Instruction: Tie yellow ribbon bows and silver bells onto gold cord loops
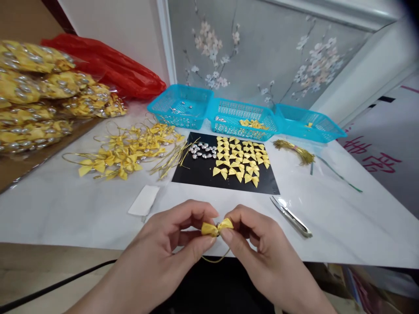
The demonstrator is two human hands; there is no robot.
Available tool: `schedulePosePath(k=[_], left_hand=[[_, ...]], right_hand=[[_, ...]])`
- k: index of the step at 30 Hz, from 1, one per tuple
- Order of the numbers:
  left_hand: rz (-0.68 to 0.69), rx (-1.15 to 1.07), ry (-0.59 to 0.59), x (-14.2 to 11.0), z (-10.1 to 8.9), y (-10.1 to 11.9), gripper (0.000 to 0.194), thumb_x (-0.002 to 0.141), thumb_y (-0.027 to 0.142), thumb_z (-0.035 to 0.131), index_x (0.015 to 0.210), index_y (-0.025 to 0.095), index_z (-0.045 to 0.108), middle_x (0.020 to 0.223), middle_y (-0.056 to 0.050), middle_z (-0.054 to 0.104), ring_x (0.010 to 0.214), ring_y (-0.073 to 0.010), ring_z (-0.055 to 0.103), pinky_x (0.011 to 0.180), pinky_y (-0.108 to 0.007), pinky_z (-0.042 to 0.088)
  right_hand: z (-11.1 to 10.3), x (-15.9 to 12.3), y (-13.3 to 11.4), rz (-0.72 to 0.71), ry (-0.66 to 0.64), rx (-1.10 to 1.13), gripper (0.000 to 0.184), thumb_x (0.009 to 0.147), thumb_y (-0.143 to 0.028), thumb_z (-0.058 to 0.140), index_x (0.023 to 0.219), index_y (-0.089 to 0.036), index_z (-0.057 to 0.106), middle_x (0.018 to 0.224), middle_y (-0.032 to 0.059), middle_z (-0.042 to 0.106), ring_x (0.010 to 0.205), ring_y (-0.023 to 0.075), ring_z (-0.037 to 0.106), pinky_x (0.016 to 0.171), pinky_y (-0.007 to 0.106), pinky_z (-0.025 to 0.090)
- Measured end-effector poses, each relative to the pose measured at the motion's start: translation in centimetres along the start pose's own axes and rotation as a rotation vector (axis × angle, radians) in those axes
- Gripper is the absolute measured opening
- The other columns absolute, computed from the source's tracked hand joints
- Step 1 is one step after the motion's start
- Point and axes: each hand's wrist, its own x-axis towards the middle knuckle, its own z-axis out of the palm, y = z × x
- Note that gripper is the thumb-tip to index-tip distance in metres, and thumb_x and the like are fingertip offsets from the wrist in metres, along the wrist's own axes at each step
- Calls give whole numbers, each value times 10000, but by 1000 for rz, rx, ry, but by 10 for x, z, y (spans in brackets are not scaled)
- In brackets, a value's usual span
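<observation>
Flowered panelling (281,56) backs a white counter (75,213), with bagged yellow bundles (36,96) at the left, seemingly finished. Near them lies a heap of corded bows (131,162), likely done too. A black mat (193,176) carries rows of plain-looking bows (220,172), presumably left to do. Left grip (173,235) and right grip (258,240) pinch one yellow bow (208,229) over the counter's near edge; I'd call it partway. Below it loops a gold cord (214,261). Loose silver beads (194,155) lie on the mat.

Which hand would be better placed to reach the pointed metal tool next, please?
Probably the right hand: the pointed metal tool lies on its side, farther from the left hand; both hold the yellow bow.
</observation>
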Motion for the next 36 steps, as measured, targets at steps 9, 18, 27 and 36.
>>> schedulePosePath(k=[9, 18, 27, 36], left_hand=[[145, 136, 39, -2, -2, 3, 185, 880, 148, 613, 840, 278, 739, 868, 20, 748, 777, -140, 705, 672, -170, 563], [212, 258, 135, 0, 1, -4, 205, 852, 121, 617, 771, 257, 747, 944, -7, 721, 761, -141, 700, 599, -185, 536], [94, 143, 164, 2, 4, 2, 177, 845, 204, 636, 715, 248, 748, 980, -19, 706, 728, -142, 699, 544, -174, 539], [216, 167, 258, -2, 9, 0, 196, 834, 107, 650, 807, 271, 754, 1011, -6, 702, 849, -145, 716, 602, -148, 559]], right_hand=[[0, 0, 1, 44, -14, 21, 200, 968, -313, 518, 805, -201, 551, 727, -27, 526, 660, 117, 473, 561, 245, 368], [1, 3, 2, 28, -12, -29, 174, 956, -260, 524, 794, -199, 543, 720, -34, 522, 650, 107, 461, 567, 238, 359], [5, 3, 2, 5, 84, 56, 221, 972, -338, 536, 815, -193, 595, 720, -22, 536, 649, 109, 464, 553, 224, 370], [9, 0, 3, 1, 126, 94, 230, 975, -355, 542, 818, -196, 595, 714, -19, 548, 639, 113, 467, 575, 231, 401]])
